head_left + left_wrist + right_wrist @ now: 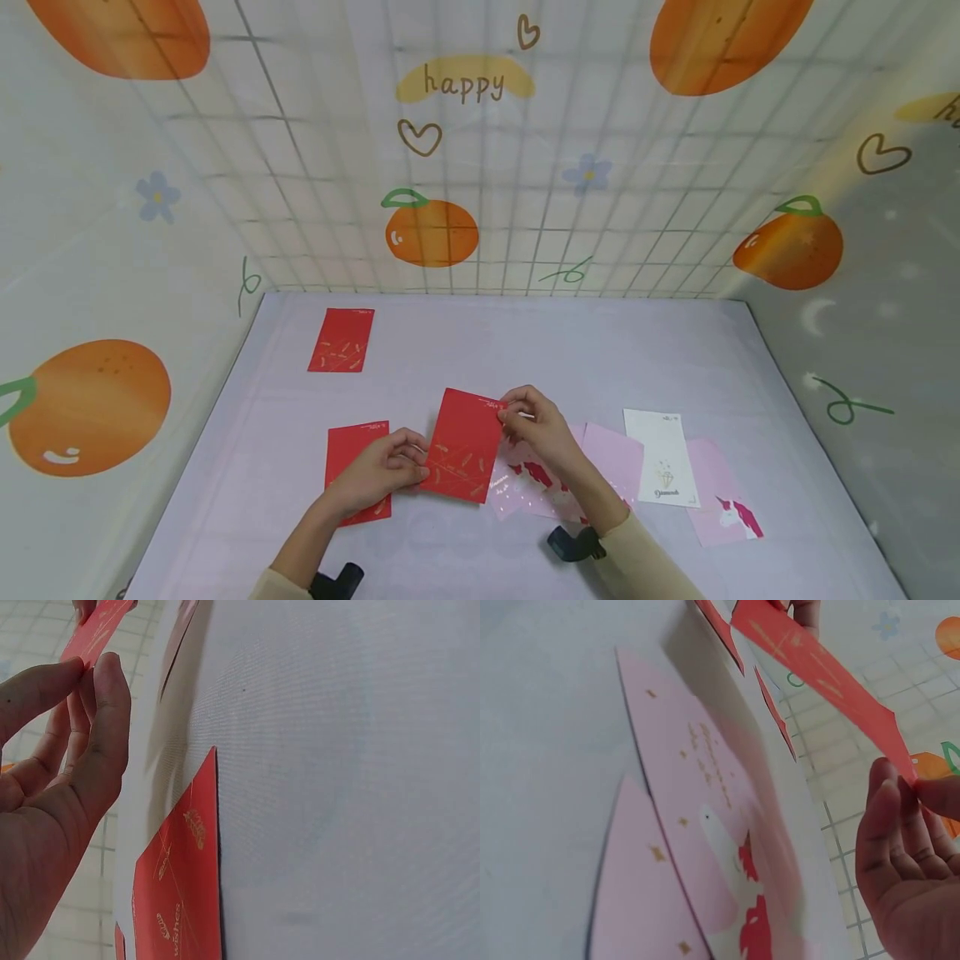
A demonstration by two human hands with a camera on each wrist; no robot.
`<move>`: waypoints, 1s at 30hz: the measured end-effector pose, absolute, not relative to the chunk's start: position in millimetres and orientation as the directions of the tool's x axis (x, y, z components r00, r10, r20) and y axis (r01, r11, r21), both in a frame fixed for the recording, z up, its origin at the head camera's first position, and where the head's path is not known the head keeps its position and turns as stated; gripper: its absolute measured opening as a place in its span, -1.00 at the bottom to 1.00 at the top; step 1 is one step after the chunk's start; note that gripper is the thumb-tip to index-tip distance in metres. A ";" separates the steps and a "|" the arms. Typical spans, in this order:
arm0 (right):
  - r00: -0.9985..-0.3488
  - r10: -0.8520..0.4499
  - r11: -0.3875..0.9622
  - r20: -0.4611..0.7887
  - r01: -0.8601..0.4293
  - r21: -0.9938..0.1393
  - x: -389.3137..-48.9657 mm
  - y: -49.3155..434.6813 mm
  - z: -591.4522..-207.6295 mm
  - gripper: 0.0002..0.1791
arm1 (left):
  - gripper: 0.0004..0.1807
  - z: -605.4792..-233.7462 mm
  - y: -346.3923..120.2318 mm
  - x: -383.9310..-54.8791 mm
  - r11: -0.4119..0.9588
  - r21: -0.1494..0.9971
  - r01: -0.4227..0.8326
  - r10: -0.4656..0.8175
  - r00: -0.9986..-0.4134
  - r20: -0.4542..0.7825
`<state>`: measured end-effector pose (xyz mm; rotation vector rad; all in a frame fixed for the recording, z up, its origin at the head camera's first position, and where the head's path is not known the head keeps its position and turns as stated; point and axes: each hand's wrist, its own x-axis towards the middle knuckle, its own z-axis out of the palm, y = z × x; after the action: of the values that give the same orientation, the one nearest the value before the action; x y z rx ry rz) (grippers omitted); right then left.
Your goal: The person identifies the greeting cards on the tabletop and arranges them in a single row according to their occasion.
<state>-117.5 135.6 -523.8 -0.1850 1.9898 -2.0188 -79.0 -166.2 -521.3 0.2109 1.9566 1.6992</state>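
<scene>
A red card with gold print is held up off the table between both hands. My left hand pinches its lower left corner, thumb against fingers, as the left wrist view also shows. At the upper right corner, my right hand pinches the same card; the right wrist view shows thumb and fingertips meeting on that corner. Beneath the left hand lies another red card, partly covered by the hand. Under the right forearm are pink unicorn cards, partly hidden in the head view.
A third red card lies at the back left of the table. To the right, a white card with a diamond drawing lies beside a pink unicorn card. Printed cloth with oranges hangs around the table's back and sides.
</scene>
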 end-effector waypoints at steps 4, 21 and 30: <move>-0.949 -0.295 0.010 -0.113 0.116 -0.993 -117.4 135.2 -523.1 -0.65 | -0.56 -521.2 -165.9 -78.6 0.202 0.952 -0.229 0.442 -0.846 -0.297; -0.934 -0.320 -0.001 -0.159 0.168 -0.986 -113.2 127.2 -525.6 -0.60 | -0.57 -520.0 -165.6 -80.7 0.161 0.958 -0.236 0.414 -0.865 -0.283; -0.917 -0.349 0.035 -0.194 0.194 -0.980 -104.6 121.1 -536.7 -0.63 | -0.57 -518.7 -166.9 -83.4 0.137 0.961 -0.240 0.399 -0.875 -0.275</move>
<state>-104.6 121.1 -536.7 -0.1570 1.9386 -1.9398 -83.4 -166.9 -518.7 0.1530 1.9485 1.7871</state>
